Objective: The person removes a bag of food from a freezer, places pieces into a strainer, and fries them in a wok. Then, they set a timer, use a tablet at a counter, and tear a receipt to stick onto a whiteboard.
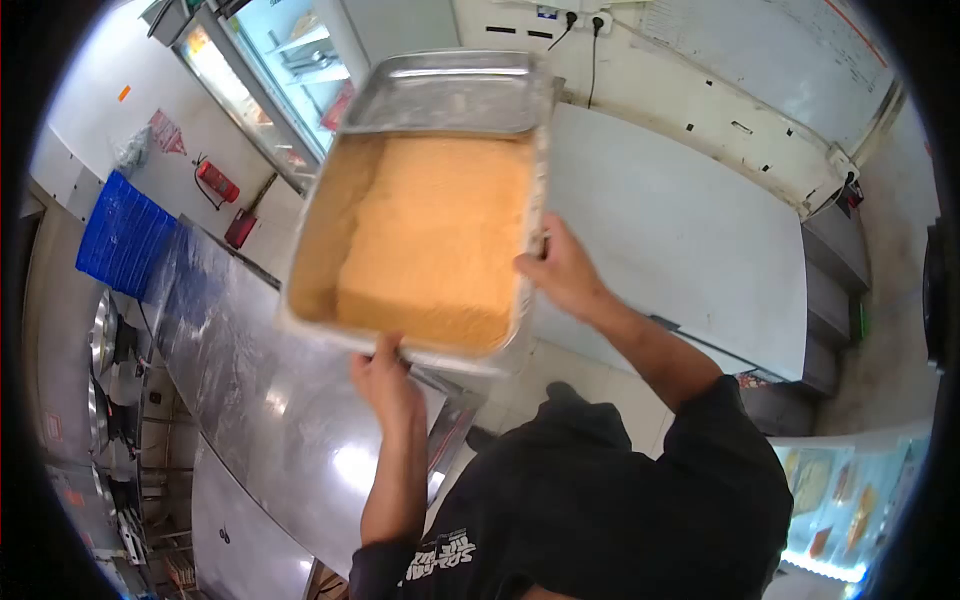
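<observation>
A large metal tray [300, 290] is held up in the air, tilted, with a thick orange-brown slab [440, 230] inside it. At its far end the bare metal bottom shows. My left hand [387, 385] grips the near rim from below, its fingers partly hidden under the tray. On the right side rim, my right hand [565, 268] is closed, thumb over the edge and fingers beneath.
A steel worktable [270, 400] stands at the left, with a blue basket [125, 235] at its far end. To the right is a white-topped counter [680, 230]. An open-looking fridge [290, 60] and a fire extinguisher [217, 182] are at the back left.
</observation>
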The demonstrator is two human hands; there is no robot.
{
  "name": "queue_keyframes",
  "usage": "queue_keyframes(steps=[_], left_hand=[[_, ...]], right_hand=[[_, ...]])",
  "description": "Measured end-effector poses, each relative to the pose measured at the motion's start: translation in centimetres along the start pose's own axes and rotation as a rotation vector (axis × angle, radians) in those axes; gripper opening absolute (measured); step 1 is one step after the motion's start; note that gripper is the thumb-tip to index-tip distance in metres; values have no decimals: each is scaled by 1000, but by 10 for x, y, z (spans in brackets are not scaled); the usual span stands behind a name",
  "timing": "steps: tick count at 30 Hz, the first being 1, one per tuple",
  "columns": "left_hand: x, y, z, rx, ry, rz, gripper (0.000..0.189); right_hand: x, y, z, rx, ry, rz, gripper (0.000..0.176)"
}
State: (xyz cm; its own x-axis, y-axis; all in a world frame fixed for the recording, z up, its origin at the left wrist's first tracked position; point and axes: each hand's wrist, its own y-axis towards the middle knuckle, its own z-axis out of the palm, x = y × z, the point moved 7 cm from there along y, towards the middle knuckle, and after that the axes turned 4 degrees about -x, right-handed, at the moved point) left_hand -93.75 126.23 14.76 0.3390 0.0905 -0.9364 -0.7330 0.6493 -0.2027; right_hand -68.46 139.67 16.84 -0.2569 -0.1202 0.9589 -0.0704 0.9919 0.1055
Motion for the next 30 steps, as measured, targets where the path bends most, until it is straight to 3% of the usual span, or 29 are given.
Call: queue_keyframes(steps=[2, 3, 8, 10, 13, 18, 24, 26, 27, 29, 30], left_hand=[[36, -5, 82, 62, -17, -27, 14], [58, -6, 126, 189, -27, -55, 20], [182, -15, 309, 270, -62, -123, 19], [231, -19, 360, 278, -55, -214, 23], [292, -17, 398, 250, -38, -148, 23], [333, -24, 416, 184, 79, -122, 19], [383, -12, 404, 169, 203, -122, 23], [386, -8, 405, 209, 251, -62, 25], [378, -12, 405, 280, 375, -126, 28], [383, -7, 388, 370, 473, -233, 36], [393, -4, 371, 395, 401, -289, 40]], right_hand=[[-30, 33, -68, -62, 80, 30, 48], [-40, 48, -103, -76, 88, 79, 47], [-137, 132, -244, -192, 127, 139, 42], [-183, 160, -284, -219, 102, 165, 42], [-247, 188, -312, -209, 84, 216, 44], [-321, 199, -324, -231, 155, 246, 39], [-358, 219, -323, -178, -52, 233, 36], [-353, 224, -330, -135, -115, 324, 45], [-352, 220, -329, -102, -149, 375, 49], [-360, 218, -340, -151, -421, 152, 57], [-360, 203, -344, -359, -565, 250, 65]])
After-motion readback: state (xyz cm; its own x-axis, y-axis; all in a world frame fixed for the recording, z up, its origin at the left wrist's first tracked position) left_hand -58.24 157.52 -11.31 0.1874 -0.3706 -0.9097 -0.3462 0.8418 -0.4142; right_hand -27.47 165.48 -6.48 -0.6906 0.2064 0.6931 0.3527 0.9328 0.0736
